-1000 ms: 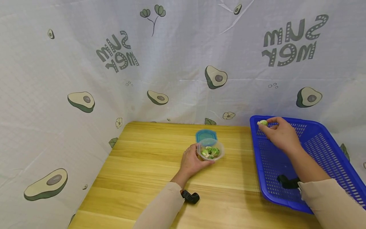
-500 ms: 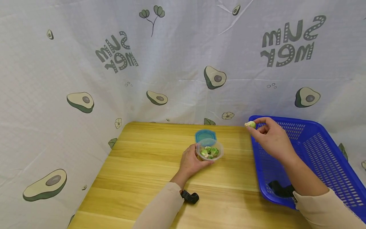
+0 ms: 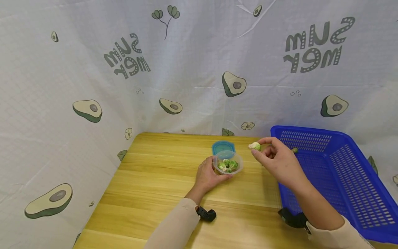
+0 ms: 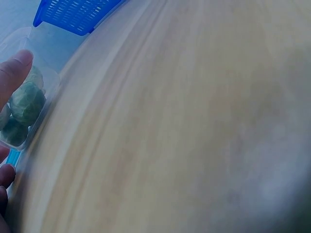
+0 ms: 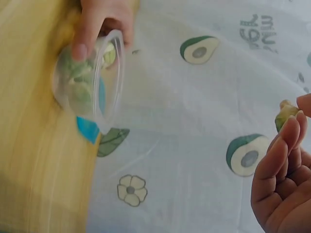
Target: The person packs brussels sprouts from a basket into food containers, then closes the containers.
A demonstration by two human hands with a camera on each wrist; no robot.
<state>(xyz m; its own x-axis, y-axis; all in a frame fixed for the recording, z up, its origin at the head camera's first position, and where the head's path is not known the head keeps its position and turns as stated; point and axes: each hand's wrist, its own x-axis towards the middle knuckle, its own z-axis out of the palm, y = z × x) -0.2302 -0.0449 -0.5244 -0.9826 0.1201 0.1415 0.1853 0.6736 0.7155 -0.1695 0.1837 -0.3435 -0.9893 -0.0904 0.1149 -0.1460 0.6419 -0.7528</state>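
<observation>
On the table, my left hand (image 3: 207, 176) grips the side of a clear plastic tub (image 3: 240, 167), its thumb along the near wall. Several green Brussels sprouts (image 3: 232, 165) lie inside it; the left wrist view shows some sprouts (image 4: 26, 103) through the tub wall. Between thumb and fingers, my right hand (image 3: 280, 162) pinches one Brussels sprout (image 3: 256, 146), raised to the right of the tub. The right wrist view shows that pinched sprout (image 5: 285, 114) beyond the curled fingers. Just behind the tub lies a blue lid (image 3: 223, 147).
A blue perforated basket (image 3: 337, 186) stands on the right side of the wooden table (image 3: 161, 173). Inside it, partly hidden by my right hand, is a small green sprout (image 3: 294, 150). A white curtain (image 3: 199, 62) printed with avocados hangs behind.
My right hand has moved left from over the basket toward the tub, carrying the Brussels sprout. The left hand and the tub stay in place. A sprout in the basket has come into sight.
</observation>
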